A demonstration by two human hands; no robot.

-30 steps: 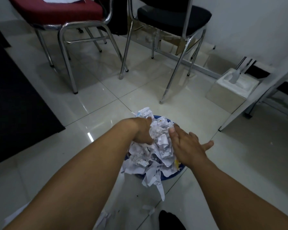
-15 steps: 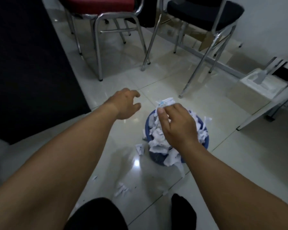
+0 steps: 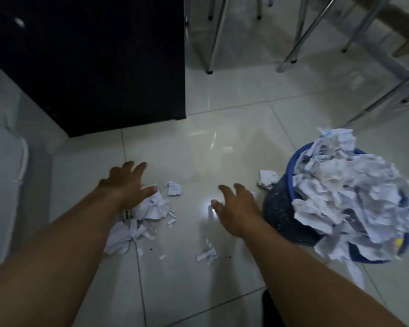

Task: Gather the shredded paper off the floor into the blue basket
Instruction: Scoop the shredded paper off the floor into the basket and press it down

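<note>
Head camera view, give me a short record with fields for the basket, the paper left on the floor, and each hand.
Left: left hand open, fingers spread, over the biggest pile.
Right: right hand open, holding nothing, beside the blue basket.
Basket: heaped past its rim with shredded paper, some hanging over the side.
Floor paper: the pile, a scrap beside the basket, small bits between the arms.
Task state: unfinished.
</note>
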